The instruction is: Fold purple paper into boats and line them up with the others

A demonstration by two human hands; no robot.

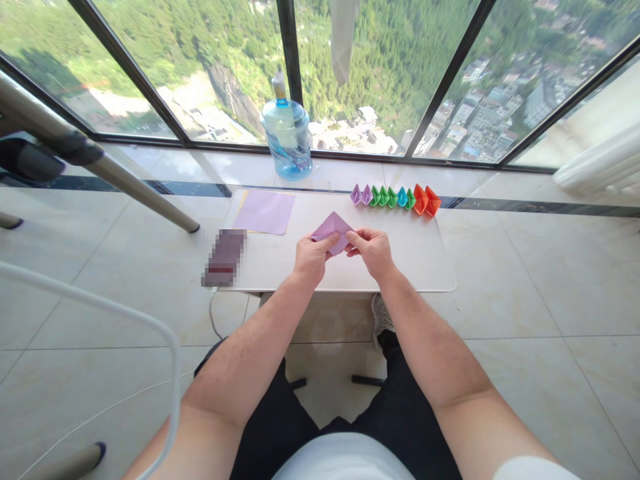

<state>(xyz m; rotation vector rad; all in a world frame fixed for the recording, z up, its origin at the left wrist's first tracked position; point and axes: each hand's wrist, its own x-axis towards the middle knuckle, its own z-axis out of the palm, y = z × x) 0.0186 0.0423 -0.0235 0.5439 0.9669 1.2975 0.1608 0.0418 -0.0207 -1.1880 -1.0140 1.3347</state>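
Note:
A folded sheet of purple origami paper (334,223) is held up over the low white table (270,267), its shape a diamond with one corner pointing away from me. My left hand (314,255) pinches its left side, thumb on top. On the right side, my right hand (370,250) grips the edge between thumb and fingers. Beyond my hands, a row of small folded paper boats (387,197) in purple, green, blue and orange stands along the far edge. Flat purple paper sheets (265,212) lie at the table's far left.
A blurred-out phone-like object (225,259) with a cable lies at the table's left edge. A blue water jug (287,140) stands by the windows. Metal poles (145,190) and a white curved tube (173,360) are on my left.

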